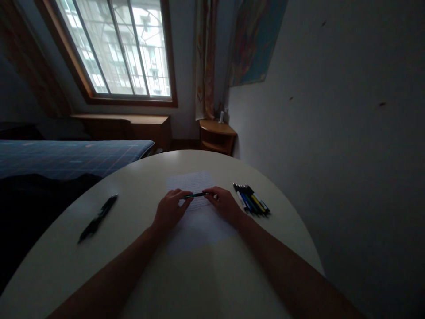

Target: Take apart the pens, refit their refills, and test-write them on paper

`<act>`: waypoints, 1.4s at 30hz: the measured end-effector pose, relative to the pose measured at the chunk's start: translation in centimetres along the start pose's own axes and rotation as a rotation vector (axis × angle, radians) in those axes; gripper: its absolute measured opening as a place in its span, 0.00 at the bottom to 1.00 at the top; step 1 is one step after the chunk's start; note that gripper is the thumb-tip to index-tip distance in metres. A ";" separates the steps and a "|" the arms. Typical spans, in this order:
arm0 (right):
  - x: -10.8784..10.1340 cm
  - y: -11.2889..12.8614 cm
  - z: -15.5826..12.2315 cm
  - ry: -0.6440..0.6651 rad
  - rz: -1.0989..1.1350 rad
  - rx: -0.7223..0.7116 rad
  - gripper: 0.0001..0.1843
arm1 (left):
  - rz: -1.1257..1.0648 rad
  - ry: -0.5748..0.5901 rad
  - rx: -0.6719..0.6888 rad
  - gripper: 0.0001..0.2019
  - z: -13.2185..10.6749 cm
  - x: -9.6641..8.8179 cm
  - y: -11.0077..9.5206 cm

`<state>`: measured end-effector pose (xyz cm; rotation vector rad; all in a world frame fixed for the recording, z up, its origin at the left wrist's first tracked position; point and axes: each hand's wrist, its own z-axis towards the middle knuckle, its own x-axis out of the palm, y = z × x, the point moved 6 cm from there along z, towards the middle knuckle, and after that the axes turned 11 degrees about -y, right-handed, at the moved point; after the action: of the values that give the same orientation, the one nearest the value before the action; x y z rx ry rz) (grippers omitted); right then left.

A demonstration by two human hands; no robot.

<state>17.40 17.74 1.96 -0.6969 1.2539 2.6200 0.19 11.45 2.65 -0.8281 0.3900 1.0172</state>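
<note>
The pen point(195, 195) lay left to right between our hands, above the paper point(194, 179). Our left hand point(170, 209) pinched its left end, our right hand point(226, 204) its right end.

The pen point(195, 195) was slim and dark with a greenish sheen. It was held level, crosswise, its ends pinched between the left hand point(170, 209) and the right hand point(226, 204), just over a lined paper sheet point(194, 180).
</note>
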 end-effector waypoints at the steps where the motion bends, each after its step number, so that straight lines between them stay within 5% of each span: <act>1: 0.0 0.0 0.0 -0.003 -0.008 -0.001 0.10 | 0.021 0.009 -0.008 0.10 0.0 0.1 0.1; 17: 0.3 0.5 -0.2 0.077 -0.071 -0.059 0.11 | 0.238 0.083 0.172 0.12 -0.2 0.2 -0.4; 28: 0.4 0.0 -0.2 0.078 -0.043 0.021 0.11 | 0.237 0.146 0.066 0.13 -0.3 0.7 -0.2; 42: 0.3 0.0 -0.2 0.057 -0.021 0.043 0.11 | 0.236 0.066 0.170 0.10 -0.1 0.6 -0.1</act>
<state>17.20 17.59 1.76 -0.7789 1.3074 2.5650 0.60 11.66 2.27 -0.6740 0.6335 1.1589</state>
